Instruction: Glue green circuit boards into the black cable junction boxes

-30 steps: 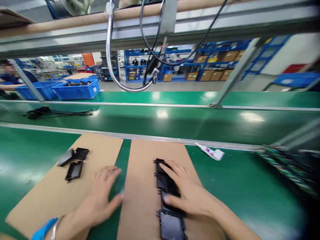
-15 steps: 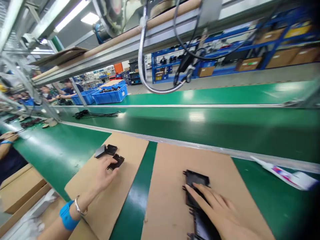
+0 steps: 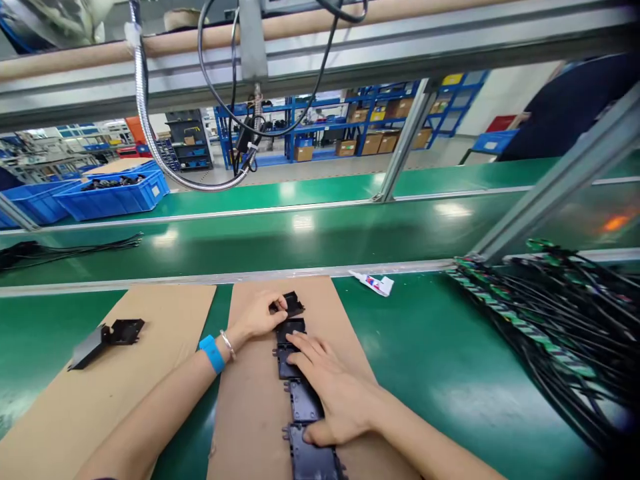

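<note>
My left hand (image 3: 257, 315) pinches a small black plastic part (image 3: 291, 305) and holds it at the far end of a row of black plastic housings (image 3: 305, 400). The row lies lengthwise on the right cardboard sheet (image 3: 250, 413). My right hand (image 3: 336, 392) lies flat on that row with fingers stretched out, pressing the housings down. On the left cardboard sheet (image 3: 75, 407) two more black parts (image 3: 107, 335) remain, apart from both hands.
A small glue tube (image 3: 373, 283) lies on the green bench near the conveyor rail. A bundle of black cables with green connectors (image 3: 550, 320) fills the right side. Blue bins (image 3: 113, 193) and a cable bundle (image 3: 70, 248) sit beyond the conveyor belt. A flexible metal hose (image 3: 150, 140) hangs overhead.
My left hand picked one black part from the left sheet and carried it right to the far end of the row. My right hand stayed on the row.
</note>
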The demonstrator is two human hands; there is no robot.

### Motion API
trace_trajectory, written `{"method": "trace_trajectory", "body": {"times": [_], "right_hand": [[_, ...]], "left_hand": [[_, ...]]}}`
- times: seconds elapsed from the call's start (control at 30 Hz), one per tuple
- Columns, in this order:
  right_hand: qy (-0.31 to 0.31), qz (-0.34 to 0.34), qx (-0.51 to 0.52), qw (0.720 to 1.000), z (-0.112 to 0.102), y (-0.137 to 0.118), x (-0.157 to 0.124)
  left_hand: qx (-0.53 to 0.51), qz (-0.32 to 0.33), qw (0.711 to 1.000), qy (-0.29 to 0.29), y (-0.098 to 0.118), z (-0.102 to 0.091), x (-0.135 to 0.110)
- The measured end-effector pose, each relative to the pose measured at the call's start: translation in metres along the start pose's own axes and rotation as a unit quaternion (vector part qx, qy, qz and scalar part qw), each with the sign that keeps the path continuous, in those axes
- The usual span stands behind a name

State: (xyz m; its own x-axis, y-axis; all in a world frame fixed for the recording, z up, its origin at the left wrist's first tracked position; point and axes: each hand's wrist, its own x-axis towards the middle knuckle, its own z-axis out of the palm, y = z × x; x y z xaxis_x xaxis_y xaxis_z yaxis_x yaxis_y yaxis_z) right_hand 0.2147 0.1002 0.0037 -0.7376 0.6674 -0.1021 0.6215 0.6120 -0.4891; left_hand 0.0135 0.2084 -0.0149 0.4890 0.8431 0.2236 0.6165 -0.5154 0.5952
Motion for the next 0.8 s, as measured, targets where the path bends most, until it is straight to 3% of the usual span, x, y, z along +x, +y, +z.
{"method": "trace_trajectory", "body": {"times": [0.2,0.33,0.43,0.53,0.57,0.7,0.8], "right_hand": [[0.085,-0.063,-0.077,0.991,0.008,-0.003,0.0],[0.091,-0.09,-0.185,0.974,0.014,-0.004,0.006],[0.118,-0.096,-0.2,0.968,0.001,0.005,-0.002],[0.156,0.026,-0.149,0.976,-0.044,0.028,-0.036],[0.172,0.138,-0.123,0.968,-0.066,0.041,-0.054],[0.271,0.366,-0.142,0.879,-0.156,0.104,-0.138],[0.319,0.463,-0.142,0.815,-0.196,0.138,-0.194]], "left_hand": [[0.005,0.04,0.999,0.011,0.006,-0.004,-0.009],[-0.004,0.086,0.996,0.018,-0.013,0.006,-0.002],[0.014,0.064,0.997,0.035,-0.032,0.015,0.001],[-0.005,0.037,0.998,0.041,-0.041,0.017,-0.001],[-0.013,0.023,0.999,0.04,-0.042,0.016,-0.002],[-0.038,-0.023,0.999,0.023,-0.039,0.013,-0.003],[-0.059,-0.022,0.997,0.045,-0.037,0.015,-0.001]]}}
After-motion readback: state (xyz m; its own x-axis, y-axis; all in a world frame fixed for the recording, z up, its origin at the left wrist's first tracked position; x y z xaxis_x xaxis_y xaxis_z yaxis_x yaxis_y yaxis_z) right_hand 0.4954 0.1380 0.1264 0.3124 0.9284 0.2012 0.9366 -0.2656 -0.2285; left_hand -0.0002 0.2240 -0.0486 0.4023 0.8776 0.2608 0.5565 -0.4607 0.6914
